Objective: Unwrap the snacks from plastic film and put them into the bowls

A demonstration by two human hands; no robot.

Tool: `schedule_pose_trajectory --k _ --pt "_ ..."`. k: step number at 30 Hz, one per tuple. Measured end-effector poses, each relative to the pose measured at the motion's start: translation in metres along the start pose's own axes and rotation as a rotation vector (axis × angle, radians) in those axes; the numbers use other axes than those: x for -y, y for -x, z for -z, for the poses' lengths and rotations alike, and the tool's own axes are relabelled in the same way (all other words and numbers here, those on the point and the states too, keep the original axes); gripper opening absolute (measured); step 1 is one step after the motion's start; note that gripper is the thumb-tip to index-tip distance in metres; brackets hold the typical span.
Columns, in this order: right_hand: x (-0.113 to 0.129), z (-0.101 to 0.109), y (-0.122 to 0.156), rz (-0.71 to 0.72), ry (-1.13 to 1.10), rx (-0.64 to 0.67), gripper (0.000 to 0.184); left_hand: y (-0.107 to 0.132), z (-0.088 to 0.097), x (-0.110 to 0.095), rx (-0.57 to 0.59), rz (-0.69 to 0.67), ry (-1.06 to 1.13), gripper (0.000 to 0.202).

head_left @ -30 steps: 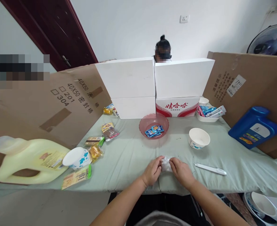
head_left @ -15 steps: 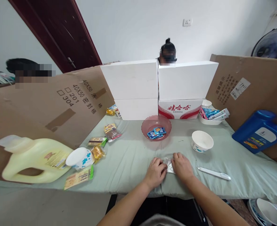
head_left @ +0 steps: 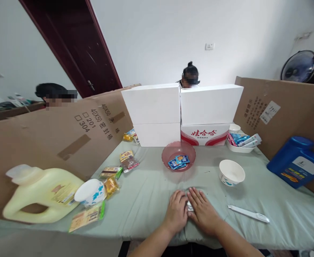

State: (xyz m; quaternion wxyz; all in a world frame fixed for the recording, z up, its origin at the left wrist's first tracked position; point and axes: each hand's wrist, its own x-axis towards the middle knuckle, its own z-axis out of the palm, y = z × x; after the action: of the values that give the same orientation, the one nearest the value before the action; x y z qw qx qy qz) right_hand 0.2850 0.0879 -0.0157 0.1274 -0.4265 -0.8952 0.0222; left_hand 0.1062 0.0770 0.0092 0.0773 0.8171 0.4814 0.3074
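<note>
On the green tablecloth in front of me lies a small clear, silvery plastic packet [head_left: 190, 206], mostly hidden by my hands. My left hand [head_left: 176, 211] has bent fingers closed over the packet's left side. Stretched out flat across its right part is my right hand [head_left: 202, 212], palm down. A white utility knife [head_left: 248, 213] lies right of my right hand, and a white paper bowl [head_left: 231, 172] with a blue leaf print stands beyond it. Farther forward, a pink translucent bowl [head_left: 166, 160] holds several blue sachets [head_left: 182, 159].
White boxes [head_left: 151, 107] stand at the back between cardboard panels [head_left: 92, 125]. Left are a yellow jug [head_left: 63, 178], a tilted paper bowl [head_left: 88, 191] and snack packets [head_left: 87, 216]. Right are a blue bottle [head_left: 297, 164] and a white tray [head_left: 242, 148] of sachets. Two people sit behind the panels.
My right hand has moved left and flattened over the packet, beside my left hand, so less of the packet shows. The camera view has tilted up.
</note>
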Motion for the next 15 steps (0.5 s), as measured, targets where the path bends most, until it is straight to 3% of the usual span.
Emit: schedule_pose_trajectory --k 5,8,10,13,14,15 --pt "0.013 0.014 0.022 0.012 -0.085 0.010 0.048 0.003 -0.005 0.010 -0.054 0.028 -0.026 0.024" --pt "0.002 0.035 0.038 0.108 -0.130 -0.066 0.037 0.005 -0.008 0.013 -0.046 -0.024 -0.051 0.025" --pt "-0.021 0.062 0.041 0.104 -0.100 -0.212 0.033 0.006 -0.009 0.014 -0.042 -0.037 -0.067 0.024" --pt "-0.069 0.115 0.033 -0.092 0.053 -0.491 0.032 0.005 -0.008 0.012 -0.031 -0.035 -0.082 0.024" --pt "-0.086 0.131 0.027 -0.197 0.107 -0.504 0.032 0.005 -0.008 0.012 -0.030 -0.035 -0.087 0.024" --pt "-0.100 0.144 0.020 -0.329 0.150 -0.429 0.035 0.005 -0.008 0.011 -0.032 -0.035 -0.090 0.025"
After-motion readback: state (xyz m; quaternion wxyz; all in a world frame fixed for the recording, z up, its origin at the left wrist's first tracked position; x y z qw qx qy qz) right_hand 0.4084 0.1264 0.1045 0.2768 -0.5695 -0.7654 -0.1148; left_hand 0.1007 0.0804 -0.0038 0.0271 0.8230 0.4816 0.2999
